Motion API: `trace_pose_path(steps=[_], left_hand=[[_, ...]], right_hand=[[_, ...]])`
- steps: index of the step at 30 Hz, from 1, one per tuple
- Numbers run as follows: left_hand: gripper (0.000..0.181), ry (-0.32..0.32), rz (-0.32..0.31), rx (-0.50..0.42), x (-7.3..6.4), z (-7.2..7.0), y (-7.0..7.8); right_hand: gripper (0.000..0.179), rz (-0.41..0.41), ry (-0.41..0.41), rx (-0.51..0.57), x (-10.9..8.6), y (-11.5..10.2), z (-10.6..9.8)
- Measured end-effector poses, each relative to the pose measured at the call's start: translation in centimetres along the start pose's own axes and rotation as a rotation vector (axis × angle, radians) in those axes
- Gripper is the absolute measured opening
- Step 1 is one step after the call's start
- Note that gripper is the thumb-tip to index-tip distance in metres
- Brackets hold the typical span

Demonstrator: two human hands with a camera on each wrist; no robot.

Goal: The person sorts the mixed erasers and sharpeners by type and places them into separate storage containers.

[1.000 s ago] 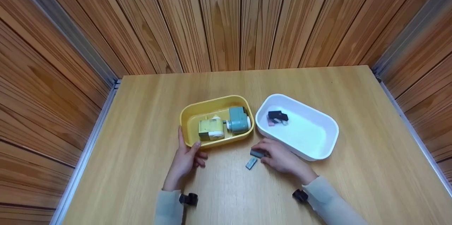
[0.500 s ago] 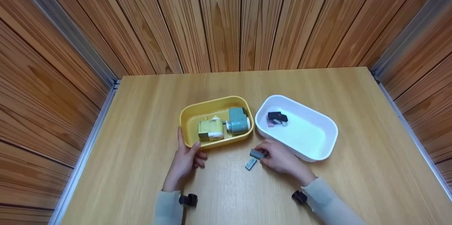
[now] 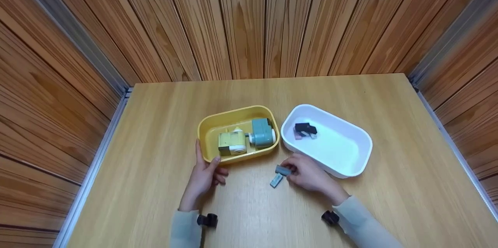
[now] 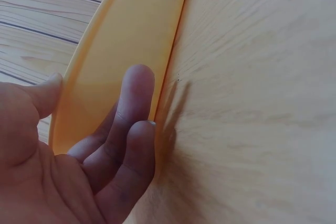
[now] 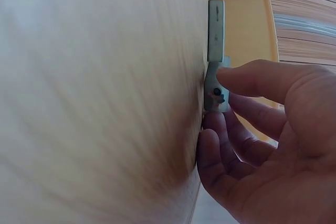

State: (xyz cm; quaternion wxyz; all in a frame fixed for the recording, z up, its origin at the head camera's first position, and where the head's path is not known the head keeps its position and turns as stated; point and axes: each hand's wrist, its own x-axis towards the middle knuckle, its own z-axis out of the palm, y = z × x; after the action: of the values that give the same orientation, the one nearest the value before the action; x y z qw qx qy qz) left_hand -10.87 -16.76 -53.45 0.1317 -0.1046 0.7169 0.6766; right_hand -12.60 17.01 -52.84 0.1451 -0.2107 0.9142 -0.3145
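My right hand (image 3: 311, 174) pinches a small grey-blue block, which looks like an eraser (image 3: 283, 170), low at the table; the right wrist view shows the thumb on this eraser (image 5: 213, 85), which bears a dark round mark. End to end with it lies a lighter blue eraser (image 3: 276, 181). At the yellow bin's near left corner, my left hand (image 3: 202, 178) has its thumb at the rim and its index finger straight along the side. Its other fingers hang loosely bent beside the yellow bin (image 4: 131, 24). Inside are a yellow device (image 3: 232, 141) and a teal one (image 3: 262, 133), like pencil sharpeners.
A white bin (image 3: 342, 146) stands right of the yellow bin, close beside it. In its left end lie a black block (image 3: 305, 128) and small pink and white pieces. Wood-panelled walls (image 3: 249, 22) border the table (image 3: 155, 135) at the back and sides.
The right fingers have shifted slightly on the grey-blue eraser, and more of its top shows. My left hand and both bins have stayed in place.
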Motion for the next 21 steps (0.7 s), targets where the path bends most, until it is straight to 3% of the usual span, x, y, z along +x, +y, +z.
trace_pose_path(steps=[21], left_hand=[[0.086, -0.008, -0.019, 0.014, -0.13, -0.08, 0.21]], right_hand=[[0.03, 0.068, -0.005, 0.071, -0.48, -0.6, -0.32]])
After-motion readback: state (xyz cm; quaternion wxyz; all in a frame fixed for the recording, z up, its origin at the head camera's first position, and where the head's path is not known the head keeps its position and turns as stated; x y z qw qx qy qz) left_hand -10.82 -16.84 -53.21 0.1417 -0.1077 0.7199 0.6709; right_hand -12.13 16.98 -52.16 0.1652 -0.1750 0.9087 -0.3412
